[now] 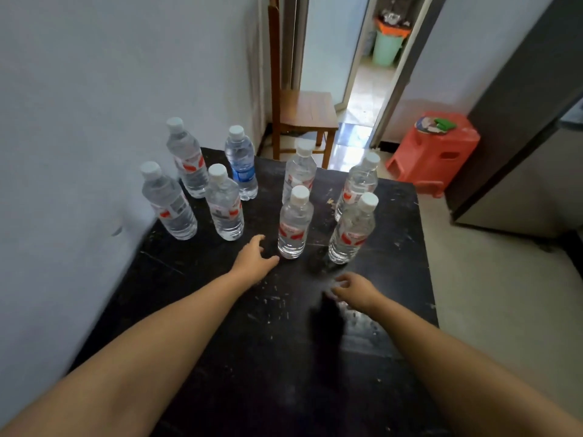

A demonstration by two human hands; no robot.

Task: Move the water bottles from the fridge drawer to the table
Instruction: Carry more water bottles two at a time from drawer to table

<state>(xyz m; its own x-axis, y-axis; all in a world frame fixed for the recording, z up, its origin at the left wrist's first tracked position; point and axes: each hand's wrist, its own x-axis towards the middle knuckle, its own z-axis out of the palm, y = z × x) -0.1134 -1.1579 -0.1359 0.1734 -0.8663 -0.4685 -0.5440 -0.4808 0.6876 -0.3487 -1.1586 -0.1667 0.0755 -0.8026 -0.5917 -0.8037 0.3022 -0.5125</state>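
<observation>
— Both hands are extended over the table (189,279): left hand (254,261) and right hand (356,290) are loosely spread, and nothing is held.

— Bottle position?

— Eight water bottles (295,222) are stood upright on the tabletop, just beyond the fingertips.

— Step?

— A set-down is judged complete. A return to the fridge drawer, not seen, is required next.

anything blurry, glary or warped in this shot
Head view: the right hand is smeared by motion blur, with a dark blurred shadow under it; the left hand is sharper. Daylight glares off the floor by the doorway. Wide-angle distortion leans the bottles outward.
</observation>
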